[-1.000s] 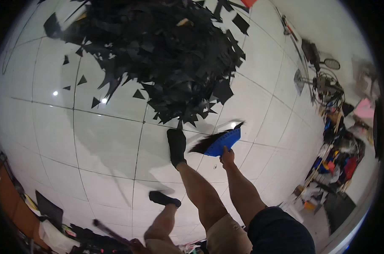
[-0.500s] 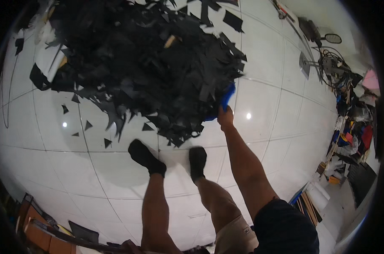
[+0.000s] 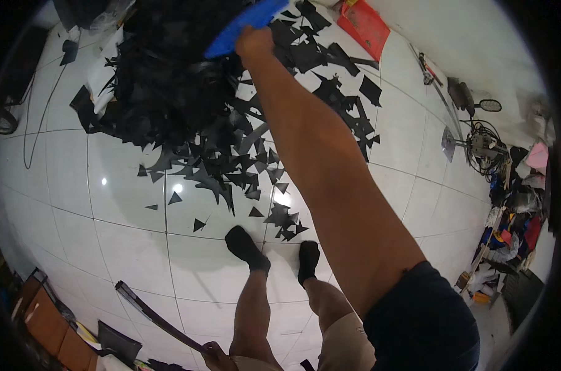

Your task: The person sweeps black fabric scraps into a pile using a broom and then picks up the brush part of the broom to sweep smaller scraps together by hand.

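My right hand reaches far forward, closed on the edge of a flat blue plastic piece over a large heap of black scraps. Part of the blue piece lies beyond the top of the view, so its full shape is hidden. At the lower edge, my left hand is closed around a long dark stick, which slants up and left just above the floor. Loose black triangles and strips lie between the heap and my feet.
White floor tiles surround the heap. A red dustpan-like tray lies at the far right. Along the right wall are coiled cables and piled clutter. Brown boxes stand at the lower left.
My right hand has moved forward and left with the blue piece. The heap's right side has been pushed left, leaving scattered scraps. The stick in my left hand has swung further into view.
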The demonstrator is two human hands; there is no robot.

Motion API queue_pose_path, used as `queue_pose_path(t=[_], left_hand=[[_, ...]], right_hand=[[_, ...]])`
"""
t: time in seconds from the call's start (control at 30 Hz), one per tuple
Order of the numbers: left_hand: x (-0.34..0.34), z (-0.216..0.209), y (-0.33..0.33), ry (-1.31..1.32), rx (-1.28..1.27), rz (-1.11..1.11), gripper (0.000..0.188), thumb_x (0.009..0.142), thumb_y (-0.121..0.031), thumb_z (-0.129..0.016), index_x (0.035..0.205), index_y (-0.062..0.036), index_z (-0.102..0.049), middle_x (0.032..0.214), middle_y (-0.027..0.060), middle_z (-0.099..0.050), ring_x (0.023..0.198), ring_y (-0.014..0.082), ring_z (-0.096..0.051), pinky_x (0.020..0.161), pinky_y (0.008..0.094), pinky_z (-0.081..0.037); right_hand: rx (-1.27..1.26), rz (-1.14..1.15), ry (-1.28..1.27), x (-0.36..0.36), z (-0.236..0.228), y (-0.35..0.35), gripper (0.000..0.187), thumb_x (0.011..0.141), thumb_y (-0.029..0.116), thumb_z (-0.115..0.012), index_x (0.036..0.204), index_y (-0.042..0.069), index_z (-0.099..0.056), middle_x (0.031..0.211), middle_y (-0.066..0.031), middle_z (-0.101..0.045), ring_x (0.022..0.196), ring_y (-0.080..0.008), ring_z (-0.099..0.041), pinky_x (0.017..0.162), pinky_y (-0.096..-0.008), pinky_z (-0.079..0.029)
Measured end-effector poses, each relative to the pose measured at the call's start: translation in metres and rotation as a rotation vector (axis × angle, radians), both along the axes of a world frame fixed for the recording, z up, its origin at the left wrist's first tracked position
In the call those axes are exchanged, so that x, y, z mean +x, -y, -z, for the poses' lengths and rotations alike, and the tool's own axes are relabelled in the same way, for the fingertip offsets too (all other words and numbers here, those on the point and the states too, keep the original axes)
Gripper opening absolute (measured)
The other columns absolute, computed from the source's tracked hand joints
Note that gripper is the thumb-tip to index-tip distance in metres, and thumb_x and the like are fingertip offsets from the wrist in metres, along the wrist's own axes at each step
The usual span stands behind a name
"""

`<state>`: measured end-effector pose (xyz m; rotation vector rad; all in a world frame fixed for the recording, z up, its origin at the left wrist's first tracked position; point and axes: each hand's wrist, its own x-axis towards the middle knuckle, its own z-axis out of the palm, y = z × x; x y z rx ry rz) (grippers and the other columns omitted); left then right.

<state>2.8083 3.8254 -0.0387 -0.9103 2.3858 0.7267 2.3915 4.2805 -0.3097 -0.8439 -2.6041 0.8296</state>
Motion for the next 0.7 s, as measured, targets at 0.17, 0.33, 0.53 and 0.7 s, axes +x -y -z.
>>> queue_pose_path(t=[0.17,0.33,0.53,0.7], left_hand=[[0.015,0.003,0.001,-0.049,0.043,0.039,0.016,0.087,-0.015,-0.053,0.093,-0.0003,-0.055,0.071,0.0079,-0.05,0.066,0.0184,-0.047,0.058,0.0321,-0.04],[0.029,0.005,-0.011,0.018,0.069,-0.056,0.013,0.087,-0.014,-0.052,0.093,-0.0021,-0.056,0.07,0.0049,-0.047,0.066,0.0156,-0.044,0.057,0.0284,-0.038],[0.035,0.007,-0.034,-0.029,0.035,-0.125,0.025,0.089,-0.026,-0.051,0.091,-0.0016,-0.055,0.072,0.0061,-0.048,0.065,0.0183,-0.044,0.06,0.0339,-0.038],[0.003,0.01,-0.051,0.038,-0.083,-0.188,0.026,0.092,-0.025,-0.044,0.086,-0.0005,-0.051,0.07,0.0059,-0.045,0.06,0.0167,-0.038,0.057,0.0346,-0.034]], right_hand=[[-0.844,0.352,-0.176,0.171,0.028,0.013,0.034,0.088,0.025,-0.05,0.106,-0.003,-0.052,0.095,-0.0196,-0.059,0.085,-0.0318,-0.057,0.076,-0.0366,-0.044],[-0.86,0.807,0.094,0.457,0.048,0.107,0.034,0.089,0.033,-0.052,0.106,0.003,-0.05,0.083,-0.0046,-0.055,0.061,-0.0097,-0.048,0.047,-0.0252,-0.039],[-0.675,0.993,0.448,0.672,0.07,0.21,0.036,0.09,0.027,-0.049,0.109,-0.003,-0.048,0.098,-0.0159,-0.057,0.09,-0.0231,-0.054,0.078,-0.0347,-0.044],[-0.529,0.791,0.567,0.566,0.107,0.248,0.037,0.09,0.031,-0.048,0.107,-0.002,-0.05,0.096,-0.0207,-0.059,0.089,-0.0324,-0.058,0.079,-0.0399,-0.043]])
